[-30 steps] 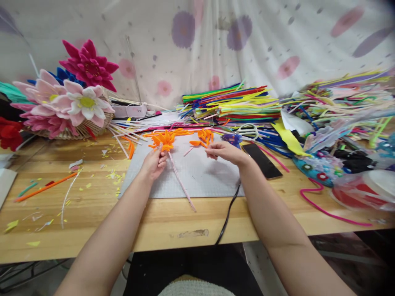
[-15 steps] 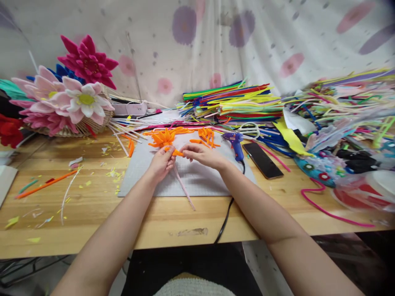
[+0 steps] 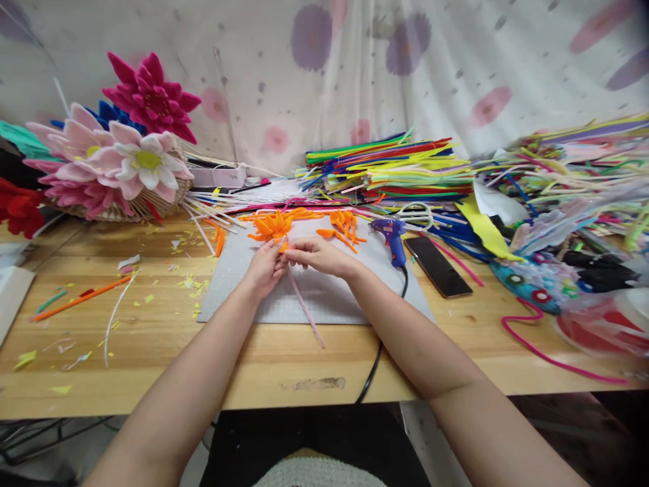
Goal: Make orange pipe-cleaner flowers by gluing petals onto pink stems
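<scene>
My left hand (image 3: 263,272) is closed around the base of an orange fuzzy flower (image 3: 274,224) made of pipe-cleaner petals. Its pale pink stem (image 3: 305,308) slants down toward the table's front edge. Fingers of my right hand (image 3: 323,256) pinch a small orange petal (image 3: 284,248) against the flower's underside, touching my left fingertips. The fingers partly hide this petal. Beyond my right hand, loose orange petals (image 3: 345,222) lie on a grey board (image 3: 349,308).
A blue glue gun (image 3: 393,237) rests right of my hands, its black cord running off the front edge. Beside it are a phone (image 3: 440,267) and scissors (image 3: 418,215). Pipe-cleaner bundles (image 3: 385,169) line the back; a basket of fuzzy flowers (image 3: 147,160) stands left.
My right hand has moved left, closing in on my left hand. The orange petal, earlier stretched between both hands, is now mostly covered by fingers. The view has shifted slightly.
</scene>
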`<state>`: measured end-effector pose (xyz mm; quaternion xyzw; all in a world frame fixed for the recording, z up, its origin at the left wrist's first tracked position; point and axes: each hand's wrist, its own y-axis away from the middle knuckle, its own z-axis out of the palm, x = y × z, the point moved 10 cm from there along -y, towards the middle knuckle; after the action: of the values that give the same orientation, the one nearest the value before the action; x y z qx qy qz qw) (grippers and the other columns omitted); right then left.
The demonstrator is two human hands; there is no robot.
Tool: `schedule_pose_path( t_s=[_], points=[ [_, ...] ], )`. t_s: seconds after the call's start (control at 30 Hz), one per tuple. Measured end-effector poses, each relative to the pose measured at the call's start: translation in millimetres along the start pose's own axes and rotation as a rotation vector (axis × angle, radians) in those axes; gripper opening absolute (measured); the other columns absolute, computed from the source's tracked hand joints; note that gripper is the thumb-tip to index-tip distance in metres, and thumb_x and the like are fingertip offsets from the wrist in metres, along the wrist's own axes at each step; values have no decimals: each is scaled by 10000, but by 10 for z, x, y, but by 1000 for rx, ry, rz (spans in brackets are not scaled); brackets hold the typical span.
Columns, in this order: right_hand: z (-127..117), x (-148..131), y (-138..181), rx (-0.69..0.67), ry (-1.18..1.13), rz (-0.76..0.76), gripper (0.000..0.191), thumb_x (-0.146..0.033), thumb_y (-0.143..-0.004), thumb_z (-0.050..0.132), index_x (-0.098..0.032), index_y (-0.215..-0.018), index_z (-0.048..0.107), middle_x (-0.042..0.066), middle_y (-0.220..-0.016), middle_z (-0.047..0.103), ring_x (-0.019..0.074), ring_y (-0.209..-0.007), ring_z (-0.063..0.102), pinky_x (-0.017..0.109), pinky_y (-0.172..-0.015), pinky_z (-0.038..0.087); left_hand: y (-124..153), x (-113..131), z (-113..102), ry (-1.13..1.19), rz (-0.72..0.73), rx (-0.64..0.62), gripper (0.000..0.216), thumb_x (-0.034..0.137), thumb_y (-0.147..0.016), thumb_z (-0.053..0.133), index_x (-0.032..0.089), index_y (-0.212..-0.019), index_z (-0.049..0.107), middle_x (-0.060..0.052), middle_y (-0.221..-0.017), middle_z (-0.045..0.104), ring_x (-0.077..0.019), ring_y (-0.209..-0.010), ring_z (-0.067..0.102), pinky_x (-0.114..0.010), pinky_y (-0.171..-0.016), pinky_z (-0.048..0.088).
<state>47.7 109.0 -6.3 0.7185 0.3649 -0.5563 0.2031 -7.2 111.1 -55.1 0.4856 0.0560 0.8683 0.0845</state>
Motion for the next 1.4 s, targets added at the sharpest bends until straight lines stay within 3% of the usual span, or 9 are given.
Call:
schedule_pose_path(
  t_s=[0.13,0.37,0.57,0.67,0.8,0.93,1.17,1.3,1.4],
  points=[
    [-22,-42,-36,40,-40,-13,336,-474,-752,538,-146,-689,575,-30,-603,468,67,-551,374,210,-499,294,-9,-25,9,77,-33,-17,180,220,-763,592,143,-672,457,91,-443,358,8,-302,233,-87,-274,147],
    [4,-28,-104,51,-124,1,350,-486,-697,590,-137,-684,579,-21,-645,510,65,-584,377,211,-501,258,11,-176,73,288,-223,-87,145,115,-818,505,136,-681,461,85,-469,315,4,-312,269,-69,-260,168],
    [-40,76,-80,-10,-152,51,368,-512,-716,583,-144,-706,589,-22,-666,508,51,-534,329,198,-463,239,35,-146,85,289,-208,-67,150,145,-826,512,127,-682,470,65,-500,382,7,-336,299,-66,-274,177],
    [-214,136,3,80,-136,56,415,-557,-759,517,-150,-750,599,-32,-626,453,56,-520,342,201,-474,281,15,-54,1,229,-116,6,113,110,-810,517,127,-706,476,55,-530,434,13,-347,309,-62,-294,194],
    [-559,204,268,223,-47,83,496,-593,-810,410,-145,-808,624,-32,-590,415,66,-522,396,215,-501,326,-12,58,-166,166,-2,128,82,119,-807,522,133,-741,476,36,-573,495,2,-394,386,-70,-344,274],
    [-822,280,661,183,123,198,463,-580,-758,511,-138,-697,634,-13,-563,478,74,-533,434,223,-512,328,-22,99,-277,105,55,204,141,190,-783,583,147,-733,459,40,-565,510,-3,-389,379,-89,-354,279],
    [-1439,605,1513,134,541,670,557,-662,-724,474,-153,-571,641,71,-547,581,125,-503,490,280,-505,342,-17,208,-332,-168,226,273,155,269,-801,558,159,-741,466,62,-483,485,-26,-334,334,-131,-317,256],
    [-1900,619,1738,440,892,819,512,-665,-689,517,-166,-663,631,83,-640,613,175,-561,526,304,-528,352,2,249,-303,-199,294,278,88,203,-784,567,155,-772,494,48,-515,520,-39,-367,386,-134,-322,285],
    [-2005,577,1736,720,917,755,509,-615,-652,594,-159,-877,615,94,-776,641,212,-681,578,308,-575,392,-2,171,-248,-112,202,233,55,104,-771,545,144,-789,512,26,-573,555,-35,-401,418,-125,-339,300]
  ],
)
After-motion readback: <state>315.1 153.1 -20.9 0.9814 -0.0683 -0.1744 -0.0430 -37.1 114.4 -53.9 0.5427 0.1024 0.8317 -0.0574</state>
